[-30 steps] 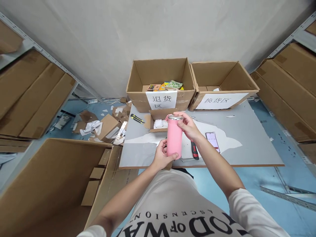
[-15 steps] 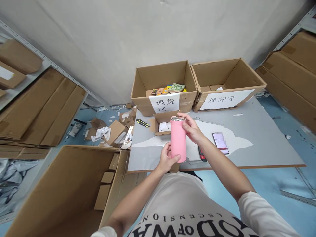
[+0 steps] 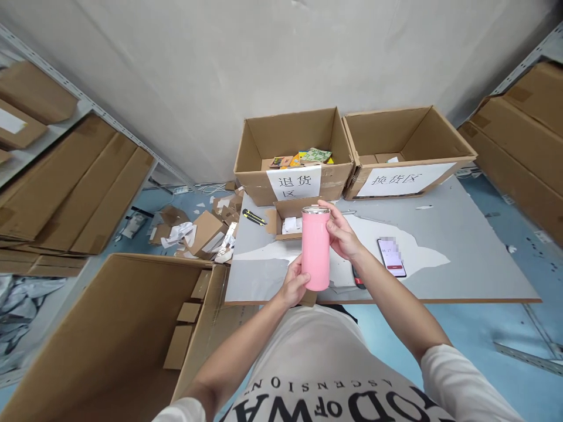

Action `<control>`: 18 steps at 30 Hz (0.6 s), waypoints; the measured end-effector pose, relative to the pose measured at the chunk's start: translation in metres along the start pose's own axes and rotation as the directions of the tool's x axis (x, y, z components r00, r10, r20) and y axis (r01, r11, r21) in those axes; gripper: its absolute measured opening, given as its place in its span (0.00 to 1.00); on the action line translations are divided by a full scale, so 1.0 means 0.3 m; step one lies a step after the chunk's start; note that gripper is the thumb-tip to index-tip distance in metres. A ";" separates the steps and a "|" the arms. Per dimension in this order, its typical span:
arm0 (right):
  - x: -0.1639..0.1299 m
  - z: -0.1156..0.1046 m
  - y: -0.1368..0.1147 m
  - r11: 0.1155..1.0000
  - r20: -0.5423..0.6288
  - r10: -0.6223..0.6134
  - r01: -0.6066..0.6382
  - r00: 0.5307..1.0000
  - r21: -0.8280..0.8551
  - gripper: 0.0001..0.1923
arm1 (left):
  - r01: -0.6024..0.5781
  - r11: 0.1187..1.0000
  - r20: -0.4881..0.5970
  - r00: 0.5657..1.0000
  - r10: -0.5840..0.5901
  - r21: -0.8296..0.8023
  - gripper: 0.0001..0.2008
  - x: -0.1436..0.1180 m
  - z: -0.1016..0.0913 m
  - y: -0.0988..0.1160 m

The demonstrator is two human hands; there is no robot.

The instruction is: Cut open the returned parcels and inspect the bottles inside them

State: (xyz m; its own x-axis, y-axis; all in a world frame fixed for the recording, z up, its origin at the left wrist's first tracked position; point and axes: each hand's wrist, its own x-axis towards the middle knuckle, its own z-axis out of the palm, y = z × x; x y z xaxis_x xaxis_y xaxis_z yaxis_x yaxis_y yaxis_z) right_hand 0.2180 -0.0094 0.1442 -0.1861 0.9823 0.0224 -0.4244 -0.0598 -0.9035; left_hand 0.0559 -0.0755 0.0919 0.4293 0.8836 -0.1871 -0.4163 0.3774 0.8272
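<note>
A pink bottle [image 3: 315, 249] with a silver top is upright above the near edge of the grey table [image 3: 461, 246]. My left hand [image 3: 292, 285] grips its lower end from the left. Around its upper part from the right are the fingers of my right hand [image 3: 341, 234]. Just behind the bottle lies a small open cardboard box [image 3: 288, 218] with white packing inside.
Two large labelled cartons [image 3: 294, 153] [image 3: 407, 149] stand at the table's far edge. A phone [image 3: 391, 257], a red-black cutter [image 3: 357, 280] and a yellow-black cutter [image 3: 254, 217] lie on the table. A big open carton [image 3: 109, 334] sits at left, with cardboard scraps [image 3: 193, 231] on the floor.
The bottle has stayed in both hands with little movement. The view shifted left, then settled.
</note>
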 end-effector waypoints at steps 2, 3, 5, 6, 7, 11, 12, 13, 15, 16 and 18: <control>0.002 -0.002 -0.008 1.000 -0.005 -0.015 0.015 1.000 -0.008 0.32 | -0.023 0.999 0.014 1.000 0.023 0.025 0.36 0.004 -0.003 0.006; 0.005 -0.003 -0.012 1.000 -0.006 -0.020 0.020 1.000 -0.016 0.32 | -0.038 0.998 0.014 0.999 0.037 0.046 0.35 0.006 -0.005 0.009; 0.011 -0.008 -0.022 0.999 -0.013 -0.031 0.030 0.999 -0.035 0.33 | -0.072 0.994 -0.003 0.997 0.072 0.082 0.37 0.010 -0.009 0.016; 0.014 -0.011 -0.027 0.998 -0.020 -0.036 0.035 0.999 -0.043 0.33 | -0.088 0.992 -0.013 0.996 0.089 0.090 0.38 0.010 -0.011 0.019; 0.017 -0.013 -0.032 0.998 -0.026 -0.040 0.039 0.999 -0.048 0.33 | -0.098 0.991 -0.020 0.995 0.101 0.092 0.39 0.010 -0.013 0.020; 0.025 -0.018 -0.045 0.997 -0.054 -0.039 0.035 0.998 -0.068 0.32 | -0.092 0.992 -0.040 0.995 0.095 0.087 0.39 0.006 -0.014 0.019; 0.026 -0.018 -0.046 0.997 -0.066 -0.039 0.034 0.997 -0.076 0.32 | -0.091 0.992 -0.051 0.994 0.096 0.087 0.39 0.005 -0.011 0.017; 0.026 -0.016 -0.046 0.996 -0.080 -0.040 0.033 0.996 -0.084 0.32 | -0.094 0.992 -0.067 0.993 0.101 0.089 0.40 0.005 -0.008 0.015; 0.027 -0.010 -0.046 0.995 -0.112 -0.040 0.029 0.993 -0.098 0.32 | -0.101 0.990 -0.112 0.987 0.112 0.100 0.40 0.007 -0.001 0.011; 0.027 -0.007 -0.047 0.994 -0.125 -0.038 0.025 0.992 -0.103 0.33 | -0.103 0.989 -0.137 0.984 0.118 0.110 0.39 0.008 0.002 0.009; 0.026 -0.005 -0.052 0.995 -0.132 -0.024 0.012 0.991 -0.095 0.36 | -0.114 0.987 -0.184 0.974 0.134 0.112 0.37 0.010 0.006 0.005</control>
State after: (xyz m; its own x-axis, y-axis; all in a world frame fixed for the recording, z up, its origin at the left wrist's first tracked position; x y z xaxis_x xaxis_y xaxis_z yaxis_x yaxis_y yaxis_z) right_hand 0.2245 -0.0006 0.1580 -0.0568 0.9983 -0.0125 -0.3406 -0.0312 -0.9397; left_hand 0.0581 -0.0726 0.0936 0.2149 0.9619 -0.1693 -0.3698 0.2406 0.8974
